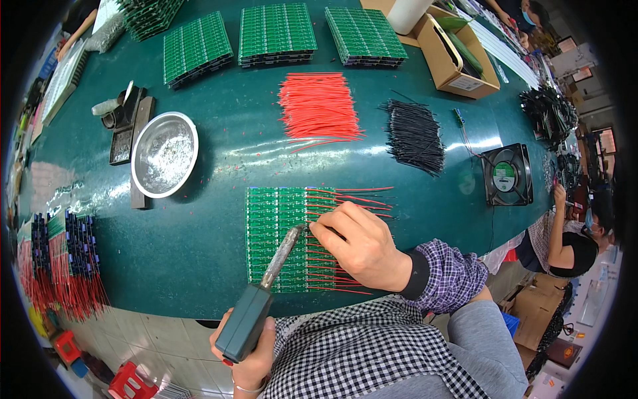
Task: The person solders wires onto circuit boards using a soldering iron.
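A green circuit board panel [278,219] lies flat on the table in front of me, with red wires [325,271] sticking out along its right side. My left hand [256,356] is wrapped round the dark green handle of a soldering gun [246,322]. The tool's metal tip reaches up to the row of pads beside my right fingertips. Closed in a pinch, my right hand [362,243] rests over the panel's right part. Thumb and forefinger meet at a wire end by the tip; the wire itself is mostly hidden under the hand.
Beyond the panel lie a pile of red wires [318,106] and a pile of black wires [415,136]. A metal bowl [193,136] stands left, a small fan [506,175] right. Stacked green boards [277,30] and a cardboard box [435,63] line the back. Wired boards [82,246] sit far left.
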